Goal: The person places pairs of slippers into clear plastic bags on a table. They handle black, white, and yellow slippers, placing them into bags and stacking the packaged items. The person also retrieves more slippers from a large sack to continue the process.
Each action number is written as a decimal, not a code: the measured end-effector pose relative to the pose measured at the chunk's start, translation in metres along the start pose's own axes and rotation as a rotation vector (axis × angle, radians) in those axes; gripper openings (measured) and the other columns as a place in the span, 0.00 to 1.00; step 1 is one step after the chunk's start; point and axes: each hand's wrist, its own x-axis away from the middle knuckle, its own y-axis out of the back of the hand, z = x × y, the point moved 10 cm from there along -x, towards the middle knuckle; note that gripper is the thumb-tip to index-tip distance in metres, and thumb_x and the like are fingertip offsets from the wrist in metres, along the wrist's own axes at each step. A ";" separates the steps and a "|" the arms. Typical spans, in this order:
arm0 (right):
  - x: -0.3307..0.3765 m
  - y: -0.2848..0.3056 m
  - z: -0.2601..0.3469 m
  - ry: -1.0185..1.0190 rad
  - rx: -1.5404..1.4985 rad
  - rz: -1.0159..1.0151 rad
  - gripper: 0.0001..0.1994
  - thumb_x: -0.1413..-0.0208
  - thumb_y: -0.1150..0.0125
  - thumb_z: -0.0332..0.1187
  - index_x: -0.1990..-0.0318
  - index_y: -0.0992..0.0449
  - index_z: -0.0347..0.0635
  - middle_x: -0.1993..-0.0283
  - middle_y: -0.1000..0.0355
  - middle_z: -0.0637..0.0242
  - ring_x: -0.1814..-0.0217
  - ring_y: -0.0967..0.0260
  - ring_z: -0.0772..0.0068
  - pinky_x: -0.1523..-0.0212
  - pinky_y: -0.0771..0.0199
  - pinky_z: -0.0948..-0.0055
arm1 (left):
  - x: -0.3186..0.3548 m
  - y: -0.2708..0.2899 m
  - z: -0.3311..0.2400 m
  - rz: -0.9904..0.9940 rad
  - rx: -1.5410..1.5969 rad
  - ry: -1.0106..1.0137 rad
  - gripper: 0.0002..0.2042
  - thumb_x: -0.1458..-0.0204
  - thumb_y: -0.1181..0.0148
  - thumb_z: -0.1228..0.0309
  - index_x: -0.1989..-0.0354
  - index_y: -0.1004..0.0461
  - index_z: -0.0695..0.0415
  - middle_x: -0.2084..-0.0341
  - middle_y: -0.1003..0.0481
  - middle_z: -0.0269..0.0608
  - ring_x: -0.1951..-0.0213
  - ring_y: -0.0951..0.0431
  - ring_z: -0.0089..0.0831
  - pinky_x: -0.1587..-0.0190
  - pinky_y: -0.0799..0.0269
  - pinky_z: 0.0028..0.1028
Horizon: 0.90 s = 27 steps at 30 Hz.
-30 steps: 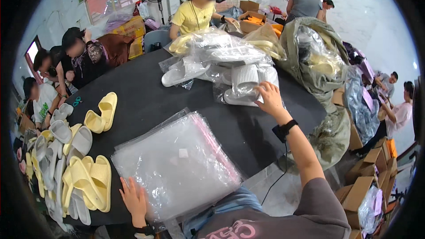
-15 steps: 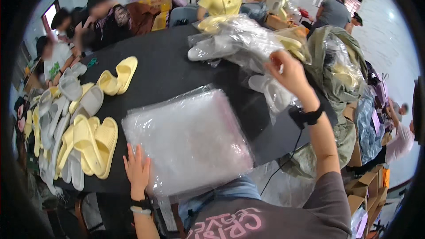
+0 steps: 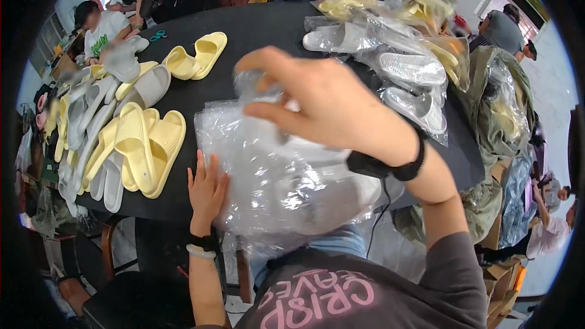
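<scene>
Clear plastic bags (image 3: pixel 274 176) stacked near table edge | left hand (image 3: pixel 207 192) spread flat on left side | right hand (image 3: pixel 329 106) pinching bagged grey slipper (image 3: pixel 262 85) above.

Left hand (image 3: pixel 207 192): laid flat, palm down, fingers together and pointing away from the body, forearm rising from the lower edge. Right hand (image 3: pixel 323 106): raised, fingers curled in a pinch, forearm bent across from the lower right.

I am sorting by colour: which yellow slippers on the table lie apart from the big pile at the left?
The yellow pair at the far middle of the black table. Bare tabletop surrounds it, while the other loose yellow slippers overlap grey ones.
</scene>
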 end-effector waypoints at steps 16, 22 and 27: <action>0.267 -0.006 -0.183 -0.810 0.087 -0.082 0.15 0.41 0.37 0.34 0.49 0.26 0.41 0.59 0.25 0.61 0.58 0.24 0.67 0.62 0.24 0.69 | 0.017 0.044 -0.011 -0.158 0.404 0.026 0.22 0.41 0.47 0.76 0.36 0.34 0.61 0.36 0.37 0.52 0.36 0.37 0.45 0.35 0.44 0.38; 0.307 -0.044 -0.191 -0.959 -1.176 -0.233 0.15 0.40 0.37 0.31 0.47 0.27 0.37 0.61 0.25 0.66 0.59 0.28 0.74 0.64 0.28 0.77 | 0.053 0.031 -0.027 0.045 0.568 0.365 0.22 0.40 0.46 0.74 0.37 0.35 0.61 0.56 0.25 0.46 0.58 0.28 0.33 0.51 0.32 0.31; 0.266 -0.014 -0.182 -0.754 -0.862 -0.266 0.10 0.45 0.32 0.29 0.57 0.24 0.40 0.70 0.28 0.75 0.72 0.35 0.87 0.72 0.36 0.85 | 0.039 0.014 -0.039 0.051 0.706 0.356 0.23 0.41 0.45 0.77 0.36 0.36 0.60 0.69 0.29 0.34 0.69 0.31 0.19 0.65 0.35 0.19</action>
